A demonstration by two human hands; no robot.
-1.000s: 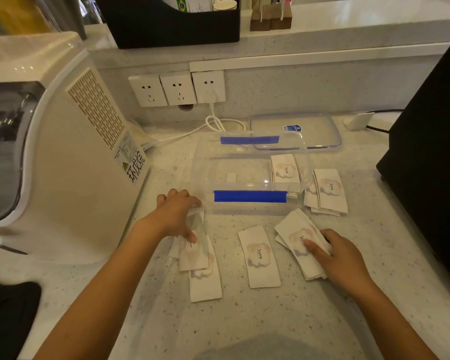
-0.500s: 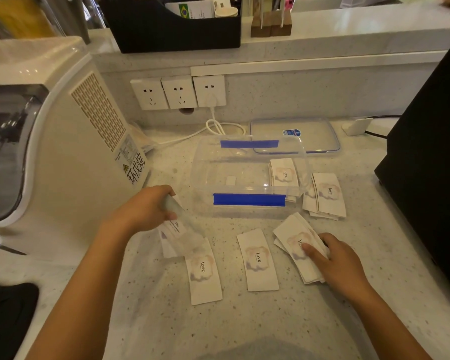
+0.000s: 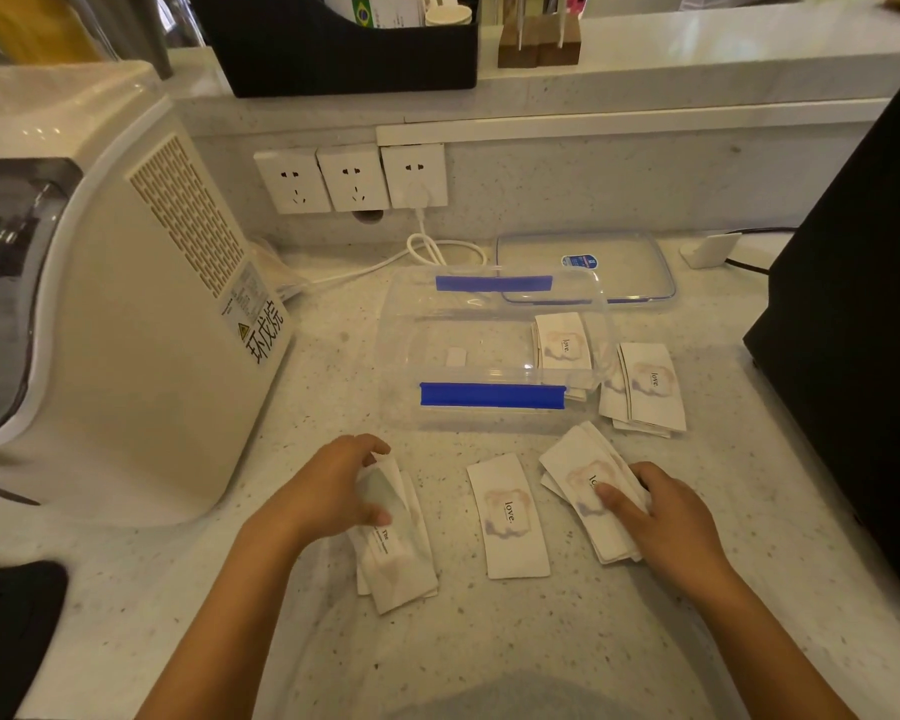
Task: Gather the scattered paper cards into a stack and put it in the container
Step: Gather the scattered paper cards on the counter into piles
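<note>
My left hand is curled around a small bunch of cards, thumb on top and fingers at the far end, tipping their upper edge off the worktop. My right hand lies flat on another fanned pile, forefinger pressing its top card, not closed round anything. Between the two lies a single card, flat and alone. A further pile sits just beside the container, by its right end, and one small stack is already inside, at the right end. The lid lies behind it.

These are thin and very light, I'd say, bendy along their length, with a slick printed face, so they'll slide over each other and fan out at the least nudge. Flat on this smooth stone they look hard to pinch from above; better, I think, to drag one to a pile or lift a short end first. Once bunched, I'd hold across the long edges, thumb one side, fingers the other, and tap them square. Too hard a squeeze would likely crease them.
</note>
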